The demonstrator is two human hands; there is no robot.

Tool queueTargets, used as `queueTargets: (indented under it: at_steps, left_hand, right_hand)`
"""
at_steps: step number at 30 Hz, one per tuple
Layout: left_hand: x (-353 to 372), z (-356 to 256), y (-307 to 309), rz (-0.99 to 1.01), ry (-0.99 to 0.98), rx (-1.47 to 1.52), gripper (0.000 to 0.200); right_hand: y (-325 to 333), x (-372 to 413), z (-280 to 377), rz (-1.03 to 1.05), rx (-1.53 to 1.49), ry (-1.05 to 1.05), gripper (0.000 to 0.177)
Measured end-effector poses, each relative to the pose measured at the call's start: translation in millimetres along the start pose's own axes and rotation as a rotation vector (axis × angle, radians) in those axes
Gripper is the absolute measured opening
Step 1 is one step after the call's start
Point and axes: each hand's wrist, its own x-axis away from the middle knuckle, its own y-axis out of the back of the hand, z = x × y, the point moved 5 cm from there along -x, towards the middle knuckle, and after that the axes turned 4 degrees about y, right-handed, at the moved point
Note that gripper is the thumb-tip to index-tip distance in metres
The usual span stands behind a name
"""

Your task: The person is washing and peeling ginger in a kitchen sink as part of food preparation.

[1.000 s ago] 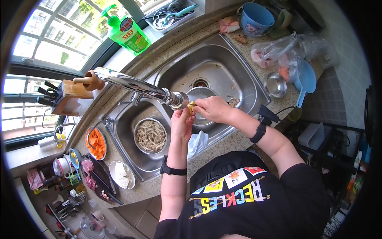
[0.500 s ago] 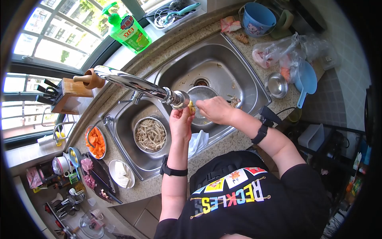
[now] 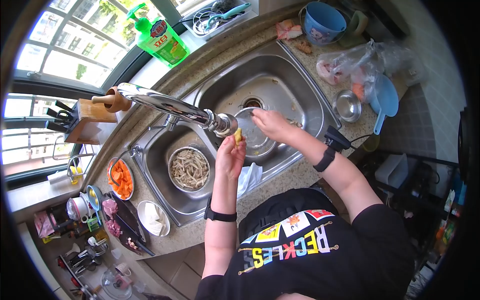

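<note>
My left hand (image 3: 231, 156) pinches a small, knobbly yellow piece of ginger (image 3: 238, 135) just under the faucet's spout (image 3: 226, 125). To its right, my right hand (image 3: 272, 125) hangs over a round metal bowl (image 3: 257, 146) in the right sink basin, apart from the ginger. Its fingers are curled together; whatever they hold, if anything, is hidden. A white cloth or bag (image 3: 249, 178) lies on the sink's front edge beside my left wrist. In the left basin sits a bowl of pale brown strips (image 3: 189, 170).
On the left counter are a plate of orange chunks (image 3: 121, 179), a bowl of white slices (image 3: 154, 218) and a dark board with meat (image 3: 125, 220). A small metal bowl (image 3: 347, 106), blue scoop (image 3: 386, 100) and plastic bags stand right. Green soap (image 3: 162, 42) stands by the window.
My right hand has moved slightly up and away from the ginger, over the bowl. My left hand still holds the ginger, shifted slightly and now more visible.
</note>
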Motion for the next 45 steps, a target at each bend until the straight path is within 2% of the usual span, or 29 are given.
queueTargets:
  at_steps: [2,3,6,7,8,10,11,13,15,17,18,20,21,23,26,28,29,30,32,33,34,35,36,38,40,42,43,45]
  left_hand:
    - [-1,1,0,-0.004,-0.008,0.004,0.014]
    - [-4,1,-1,0.031,0.001,0.010,0.015]
    - [-6,3,-5,0.128,0.057,0.040,0.020]
    - [-6,4,-8,0.191,0.102,0.065,0.025]
    - [-4,4,-8,0.188,0.102,0.064,0.025]
    - [2,1,-15,0.092,0.045,-0.216,0.027]
    - [7,0,-22,0.092,0.041,-0.218,0.027]
    - [17,-1,-34,0.014,-0.029,-0.453,0.025]
    - [8,-3,-19,0.009,-0.049,-0.550,0.026]
    - [3,-2,-7,0.004,-0.072,-0.648,0.027]
    - [3,-2,-8,-0.014,-0.071,-0.638,0.026]
    - [1,-2,-6,-0.034,-0.071,-0.627,0.026]
    - [0,-3,-3,-0.046,-0.100,-0.669,0.026]
    - [0,-3,-3,-0.057,-0.123,-0.712,0.025]
    - [0,-1,-11,-0.101,-0.184,-0.883,0.025]
    - [3,0,-15,-0.135,-0.340,-1.100,0.027]
    - [3,1,-15,-0.139,-0.336,-1.072,0.027]
    - [6,-1,-19,-0.134,-0.335,-1.078,0.027]
    - [12,0,-21,-0.161,-0.215,-0.876,0.025]
    - [14,2,-16,-0.169,-0.206,-0.872,0.025]
    - [6,2,-16,-0.155,-0.223,-0.896,0.025]
    - [3,1,-12,-0.154,-0.238,-0.921,0.025]
    - [0,4,-9,-0.151,-0.237,-0.921,0.025]
    - [0,3,-11,-0.158,-0.428,-1.144,0.027]
    - [9,-2,-25,-0.159,-0.427,-1.187,0.028]
    - [10,-4,-21,-0.184,-0.303,-1.007,0.027]
    - [8,-2,-17,-0.197,-0.301,-1.041,0.029]
    - [4,0,-20,-0.189,-0.312,-1.055,0.029]
  right_hand:
    - [-3,0,16,-0.021,-0.486,0.194,0.026]
    - [-14,0,15,-0.045,-0.731,0.196,0.030]
    - [-28,-7,14,0.041,-0.780,0.211,0.028]
    - [-28,-7,18,0.135,-0.956,0.193,0.020]
    - [-25,-7,21,0.136,-0.958,0.192,0.020]
    - [-23,-7,21,0.217,-1.053,0.021,0.015]
    - [-20,-7,16,0.159,-0.921,-0.055,0.014]
    - [-23,-8,14,0.192,-0.908,-0.052,0.014]
    - [-25,-6,15,0.228,-0.896,-0.055,0.014]
    - [-16,-6,21,0.079,-0.588,0.047,0.014]
    - [-19,-4,20,0.080,-0.587,0.048,0.014]
    - [-12,2,20,-0.229,-0.331,0.253,0.013]
    - [-9,8,24,-0.223,-0.332,0.253,0.013]
    - [-6,21,37,0.052,-0.156,0.190,0.011]
    - [-6,25,46,0.155,0.010,0.172,0.012]
    - [-19,12,25,0.093,0.082,0.098,0.012]
    - [-22,5,11,0.027,0.159,0.029,0.012]
    - [-20,5,9,0.021,0.156,0.025,0.012]
    - [-14,6,1,0.005,0.056,-0.022,0.012]
    - [-14,11,11,0.006,0.032,0.053,0.014]
    - [-2,23,46,0.048,0.005,0.122,0.014]
    - [-5,24,49,0.048,0.008,0.129,0.014]
    - [-6,25,49,0.045,0.012,0.134,0.014]
    - [-22,12,11,0.046,0.065,0.062,0.012]
    - [-20,7,-1,0.034,0.118,-0.015,0.010]
    - [-15,11,-1,-0.028,0.020,-0.004,0.010]
    - [-7,16,18,-0.021,-0.028,-0.039,0.010]
    - [-3,24,43,-0.022,-0.016,0.073,0.010]
